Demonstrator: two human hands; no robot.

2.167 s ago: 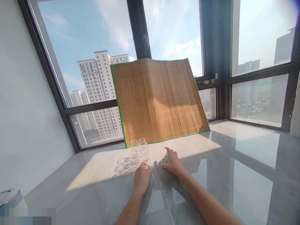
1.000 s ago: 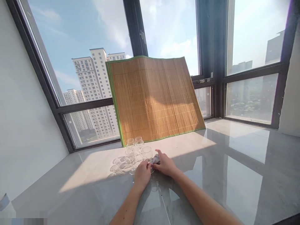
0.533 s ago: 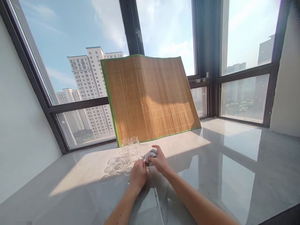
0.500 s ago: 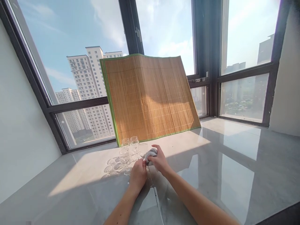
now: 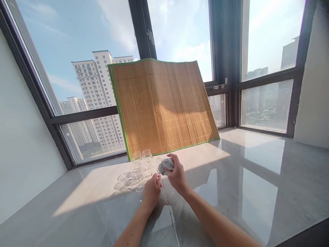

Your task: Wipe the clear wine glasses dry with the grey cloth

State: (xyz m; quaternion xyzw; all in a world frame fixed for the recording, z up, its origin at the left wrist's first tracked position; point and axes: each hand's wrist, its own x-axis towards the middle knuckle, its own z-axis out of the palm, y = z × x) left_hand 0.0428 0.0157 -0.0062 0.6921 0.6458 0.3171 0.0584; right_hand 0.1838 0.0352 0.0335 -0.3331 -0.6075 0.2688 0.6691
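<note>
My right hand (image 5: 177,173) is closed around a bunched grey-white cloth (image 5: 166,166). Just lower and to the left, my left hand (image 5: 152,188) is closed in a pinch on a small stemmed glass (image 5: 158,160). Only a faint edge of that glass shows, with the cloth and fingers covering most of it. Several clear stemmed glasses (image 5: 136,166) stand upright in a cluster to the left of my left hand, throwing shadows on the glossy surface.
A folded bamboo mat (image 5: 167,106) with green edging leans against the windows behind the glasses. The glossy grey ledge (image 5: 84,212) has a dark seam (image 5: 169,209) running under my hands. Dark window frames (image 5: 84,115) border the back, with a white wall at each side.
My right hand has lifted slightly with the cloth, which now sits higher and shows more of its surface. My left hand stays nearly in place, its fingertips more exposed.
</note>
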